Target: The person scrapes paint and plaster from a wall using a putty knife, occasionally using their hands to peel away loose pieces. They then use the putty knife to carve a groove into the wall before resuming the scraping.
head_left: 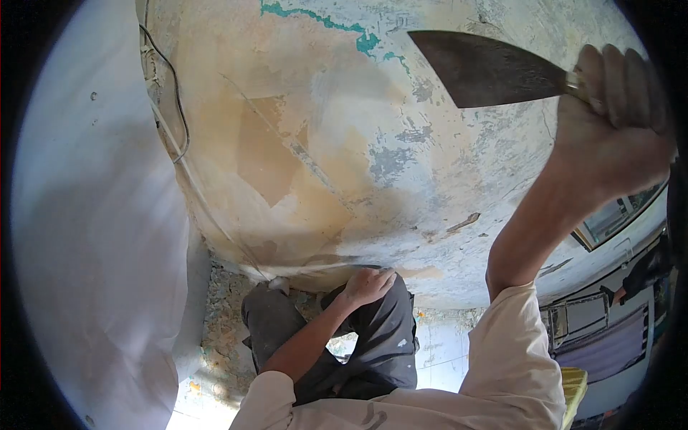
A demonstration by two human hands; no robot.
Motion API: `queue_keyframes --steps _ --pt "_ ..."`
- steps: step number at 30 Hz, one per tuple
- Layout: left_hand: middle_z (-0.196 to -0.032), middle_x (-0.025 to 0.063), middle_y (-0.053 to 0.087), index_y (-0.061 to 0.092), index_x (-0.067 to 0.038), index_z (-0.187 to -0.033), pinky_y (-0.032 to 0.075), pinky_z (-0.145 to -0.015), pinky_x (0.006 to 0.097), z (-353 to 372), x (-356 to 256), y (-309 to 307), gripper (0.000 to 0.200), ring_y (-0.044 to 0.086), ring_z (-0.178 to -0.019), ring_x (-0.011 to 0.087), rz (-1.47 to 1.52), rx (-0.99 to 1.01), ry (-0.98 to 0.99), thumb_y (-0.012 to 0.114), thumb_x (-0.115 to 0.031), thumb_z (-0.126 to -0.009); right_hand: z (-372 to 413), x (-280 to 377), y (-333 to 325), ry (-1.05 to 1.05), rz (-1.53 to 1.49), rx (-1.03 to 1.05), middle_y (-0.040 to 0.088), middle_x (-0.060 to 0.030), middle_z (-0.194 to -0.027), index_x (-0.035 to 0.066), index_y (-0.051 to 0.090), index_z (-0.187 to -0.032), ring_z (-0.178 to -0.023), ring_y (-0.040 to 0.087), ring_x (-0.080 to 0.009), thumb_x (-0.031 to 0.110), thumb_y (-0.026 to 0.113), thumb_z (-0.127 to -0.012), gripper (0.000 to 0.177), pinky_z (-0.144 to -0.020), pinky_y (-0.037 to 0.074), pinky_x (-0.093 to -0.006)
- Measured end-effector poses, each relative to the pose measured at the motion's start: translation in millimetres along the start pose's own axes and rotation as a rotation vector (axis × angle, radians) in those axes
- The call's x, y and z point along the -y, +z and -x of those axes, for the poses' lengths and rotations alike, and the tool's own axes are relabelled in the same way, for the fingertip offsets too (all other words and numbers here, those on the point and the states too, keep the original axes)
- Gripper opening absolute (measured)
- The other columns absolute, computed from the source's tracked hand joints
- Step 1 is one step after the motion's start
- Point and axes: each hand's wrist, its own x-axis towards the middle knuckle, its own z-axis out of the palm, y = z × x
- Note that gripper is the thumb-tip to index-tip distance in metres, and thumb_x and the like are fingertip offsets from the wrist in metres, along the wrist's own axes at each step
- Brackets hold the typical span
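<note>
My right hand (622, 107) is raised at the upper right, its fingers wrapped round the handle of a putty knife (494, 70). The wide, dark metal blade points left and overlaps the patchy wall (344, 143) in this view. Lower down, my left hand (369, 287) is by my bent knee (383, 337), close to the foot of the wall. Its fingers are curled, and a thin dark edge shows just beyond them; I cannot tell what it is. Scraped plaster, tan patches and a strip of green paint (322, 18) mark the wall.
A white sheet (100, 215) hangs along the left side. Beside it, a black cable (174, 79) and a pale pipe (190, 175) run down the wall. Rubble (226, 308) covers the floor edge. At far right are a metal frame (577, 315) and another person's dark sleeve (648, 269).
</note>
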Motion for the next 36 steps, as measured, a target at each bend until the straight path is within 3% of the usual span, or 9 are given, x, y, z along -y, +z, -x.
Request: queue_keyframes --steps 5,8,11,15,18,23,28,31,36 --pt "-0.055 0.0155 0.059 0.067 -0.007 -0.098 0.049 -0.048 0.0461 3 4 12 0.02 0.062 -0.052 0.0347 -0.001 -0.108 0.042 0.059 -0.025 -0.095 5 10 3 0.0 0.233 -0.15 0.024 0.0045 -0.052 0.018 0.033 -0.059 -0.046 0.016 -0.0084 0.013 0.039 -0.096 0.037 -0.049 0.02 -0.0276" --pt "-0.056 0.0159 0.06 0.066 -0.006 -0.098 0.049 -0.048 0.046 1 -3 1 0.02 0.063 -0.052 0.0339 -0.005 0.017 0.007 0.059 -0.025 -0.095 12 10 14 0.012 -0.019 -0.068 0.023 0.0039 -0.052 0.018 0.032 -0.058 -0.047 0.016 -0.0088 0.015 0.041 -0.096 0.04 -0.05 0.02 -0.0284" --pt "-0.057 0.0161 0.06 0.065 -0.006 -0.097 0.05 -0.048 0.0458 1 -6 -1 0.021 0.063 -0.053 0.0341 0.009 0.034 0.0 0.059 -0.025 -0.095 10 -24 28 -0.032 0.342 -0.322 0.021 0.0038 -0.051 0.019 0.029 -0.054 -0.047 0.015 -0.0095 0.016 0.042 -0.096 0.043 -0.05 0.02 -0.0283" --pt "-0.058 0.0162 0.06 0.064 -0.006 -0.095 0.05 -0.051 0.0468 1 -1 4 0.021 0.063 -0.054 0.0351 0.027 0.021 -0.009 0.058 -0.026 -0.096 9 25 11 -0.022 -0.077 0.007 0.021 0.0031 -0.053 0.015 0.029 -0.06 -0.048 0.014 -0.0096 0.011 0.042 -0.096 0.039 -0.05 0.019 -0.0288" --pt "-0.059 0.0163 0.061 0.064 -0.006 -0.095 0.051 -0.052 0.0474 4 -1 10 0.021 0.063 -0.055 0.0356 0.037 0.02 0.004 0.058 -0.027 -0.096 15 -42 30 0.061 0.176 -0.355 0.023 0.0033 -0.051 0.015 0.034 -0.058 -0.046 0.014 -0.0097 0.012 0.045 -0.094 0.038 -0.049 0.019 -0.028" --pt "-0.058 0.016 0.061 0.064 -0.007 -0.095 0.051 -0.052 0.0468 1 -4 0 0.021 0.063 -0.055 0.0355 0.01 -0.008 -0.015 0.058 -0.027 -0.096 12 20 23 -0.018 -0.097 -0.058 0.023 0.003 -0.052 0.016 0.031 -0.061 -0.048 0.015 -0.0089 0.009 0.039 -0.095 0.035 -0.05 0.02 -0.028" --pt "-0.058 0.0158 0.06 0.064 -0.007 -0.094 0.051 -0.052 0.047 -2 1 10 0.021 0.064 -0.055 0.0353 0.038 0.004 -0.012 0.058 -0.027 -0.096 5 -9 21 -0.036 0.358 -0.179 0.027 0.0026 -0.052 0.015 0.039 -0.061 -0.046 0.019 -0.0094 0.011 0.043 -0.091 0.031 -0.05 0.022 -0.0264" --pt "-0.058 0.016 0.06 0.064 -0.007 -0.094 0.051 -0.052 0.0471 1 -2 7 0.022 0.064 -0.055 0.0353 0.032 0.027 -0.017 0.057 -0.027 -0.096 8 -5 35 -0.159 0.566 -0.447 0.027 0.0029 -0.054 0.015 0.04 -0.063 -0.046 0.021 -0.0091 0.009 0.044 -0.092 0.03 -0.049 0.022 -0.0272" --pt "-0.057 0.016 0.06 0.064 -0.007 -0.093 0.051 -0.051 0.0467 3 -1 7 0.021 0.064 -0.054 0.0348 0.065 0.012 -0.029 0.057 -0.027 -0.096 25 -45 34 0.054 0.433 -0.235 0.025 0.0039 -0.055 0.014 0.038 -0.062 -0.047 0.021 -0.0079 0.008 0.045 -0.095 0.034 -0.046 0.019 -0.028"
